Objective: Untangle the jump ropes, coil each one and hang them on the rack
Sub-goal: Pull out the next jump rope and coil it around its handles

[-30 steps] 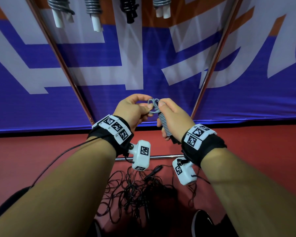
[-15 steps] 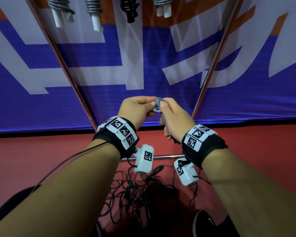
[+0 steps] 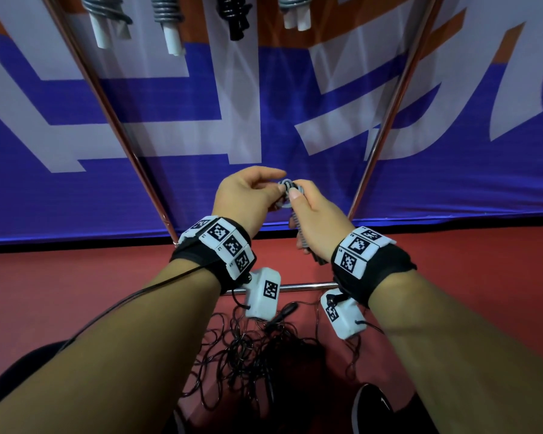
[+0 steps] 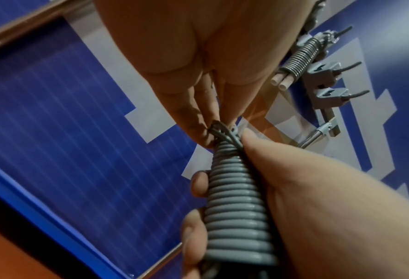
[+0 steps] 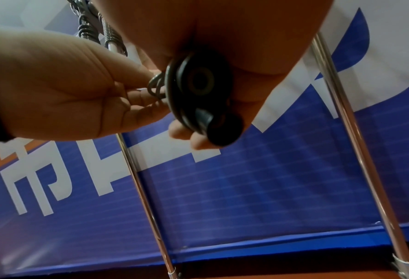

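We hold the grey coiled jump rope [image 4: 238, 213] in front of us at chest height, its long axis running roughly up and down, black handle ends poking out below the right hand [image 3: 318, 220], which is wrapped round the coil body with the thumb laid along it. At the coil's top the loose loop [image 3: 288, 187] sits just beyond our left hand [image 3: 248, 198], whose thumb and fingertips [image 4: 198, 130] pinch it; both hands touch the same bundle, the left nearer the free end. We judge the tie-off is being finished, then the lift to the rack [image 3: 386, 126] comes next. The free hooks [image 4: 330, 94] lie up and away from us, above the coil top, so the loop must go upward. Hung coils [image 3: 166, 17], four of them, already fill the rack's top bar in the head view; which hook is open we can't tell from there. A black rope tangle [image 3: 251, 355] lies on the red floor [image 3: 76, 277] below our wrists, well apart from the coil, not in the way. The blue banner [image 3: 201, 126] is behind the rack.
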Available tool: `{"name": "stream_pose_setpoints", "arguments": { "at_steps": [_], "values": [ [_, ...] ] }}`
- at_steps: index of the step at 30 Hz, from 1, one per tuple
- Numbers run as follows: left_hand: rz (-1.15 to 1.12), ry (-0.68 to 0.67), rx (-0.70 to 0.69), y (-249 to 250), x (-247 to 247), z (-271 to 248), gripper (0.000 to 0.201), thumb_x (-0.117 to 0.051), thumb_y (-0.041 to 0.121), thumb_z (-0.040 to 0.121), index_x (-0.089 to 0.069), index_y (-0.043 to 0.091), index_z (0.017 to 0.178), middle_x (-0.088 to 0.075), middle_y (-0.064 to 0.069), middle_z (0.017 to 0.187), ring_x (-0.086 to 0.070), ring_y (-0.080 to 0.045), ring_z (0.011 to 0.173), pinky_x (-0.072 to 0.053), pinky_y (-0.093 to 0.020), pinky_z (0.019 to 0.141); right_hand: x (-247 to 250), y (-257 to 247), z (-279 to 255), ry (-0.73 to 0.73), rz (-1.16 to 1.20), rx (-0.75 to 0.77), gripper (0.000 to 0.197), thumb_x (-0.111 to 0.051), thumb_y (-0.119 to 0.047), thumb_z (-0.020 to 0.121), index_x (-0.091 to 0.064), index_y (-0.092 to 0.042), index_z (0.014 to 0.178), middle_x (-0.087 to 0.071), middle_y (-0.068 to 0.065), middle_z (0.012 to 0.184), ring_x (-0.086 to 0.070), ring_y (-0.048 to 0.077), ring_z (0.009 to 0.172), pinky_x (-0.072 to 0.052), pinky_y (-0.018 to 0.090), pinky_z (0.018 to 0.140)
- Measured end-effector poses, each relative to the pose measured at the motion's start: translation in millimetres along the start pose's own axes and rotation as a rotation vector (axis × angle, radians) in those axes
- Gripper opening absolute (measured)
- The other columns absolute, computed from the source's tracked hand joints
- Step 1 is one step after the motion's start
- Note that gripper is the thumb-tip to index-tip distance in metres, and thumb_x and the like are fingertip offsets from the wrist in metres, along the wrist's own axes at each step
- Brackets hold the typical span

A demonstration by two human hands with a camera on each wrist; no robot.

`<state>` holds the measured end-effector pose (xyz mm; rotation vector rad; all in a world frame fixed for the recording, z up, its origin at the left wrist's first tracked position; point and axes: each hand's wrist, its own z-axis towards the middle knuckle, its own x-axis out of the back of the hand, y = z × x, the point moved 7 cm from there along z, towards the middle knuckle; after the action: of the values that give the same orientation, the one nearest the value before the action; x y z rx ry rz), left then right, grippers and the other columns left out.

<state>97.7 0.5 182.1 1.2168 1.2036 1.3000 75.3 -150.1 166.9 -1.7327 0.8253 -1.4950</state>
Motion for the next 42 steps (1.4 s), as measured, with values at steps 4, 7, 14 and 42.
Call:
{"name": "stream_pose_setpoints", "arguments": {
  "at_steps": [4, 7, 14, 42],
  "values": [
    [0.011, 0.040, 0.018, 0.3, 2.8, -0.9, 0.019, -0.074, 0.001, 0.089, -0.082, 0.016, 0.099, -0.079, -0.008, 0.085, -0.077, -0.020, 0.077, -0.062, -0.027, 0.075, -3.4, -2.9, -0.6, -0.020, -0.031, 0.032, 0.027, -0.033, -0.051, 0.113, -0.047, -0.037, 0.132, -0.069, 0.010, 0.088, -0.070, 0.026, 0.057, -0.061, 0.049, 0.057],
    [0.061, -0.032, 0.020, 0.9, -0.9, 0.0, 0.022, -0.069, -0.002, 0.090, -0.083, 0.014, 0.097, -0.080, -0.007, 0.088, -0.076, -0.020, 0.080, -0.063, -0.030, 0.080, -3.3, -2.6, -1.2, -0.035, -0.043, 0.031, 0.026, -0.034, -0.052, 0.112, -0.048, -0.036, 0.126, -0.069, 0.010, 0.086, -0.067, 0.025, 0.055, -0.061, 0.049, 0.055],
    [0.244, -0.146, -0.022, 4.6, 0.1, 5.7, 0.014, -0.078, 0.008, 0.091, -0.084, 0.020, 0.095, -0.080, -0.003, 0.083, -0.073, -0.015, 0.074, -0.063, -0.031, 0.079, -8.0, 13.5, 2.4, -0.066, 0.186, -0.077, 0.025, -0.036, -0.060, 0.109, -0.058, -0.047, 0.112, -0.064, 0.010, 0.083, -0.061, 0.029, 0.055, -0.052, 0.039, 0.052],
    [0.193, -0.035, -0.209, 36.8, -8.2, -2.3, 0.021, -0.062, 0.009, 0.097, -0.074, 0.024, 0.089, -0.074, -0.006, 0.079, -0.071, -0.033, 0.081, -0.062, -0.053, 0.080, -17.6, 24.7, 1.1, -0.080, 0.091, -0.152, 0.034, -0.065, -0.071, 0.093, -0.069, -0.039, 0.104, -0.071, 0.008, 0.072, -0.065, 0.028, 0.047, -0.049, 0.031, 0.046]
  ]
}}
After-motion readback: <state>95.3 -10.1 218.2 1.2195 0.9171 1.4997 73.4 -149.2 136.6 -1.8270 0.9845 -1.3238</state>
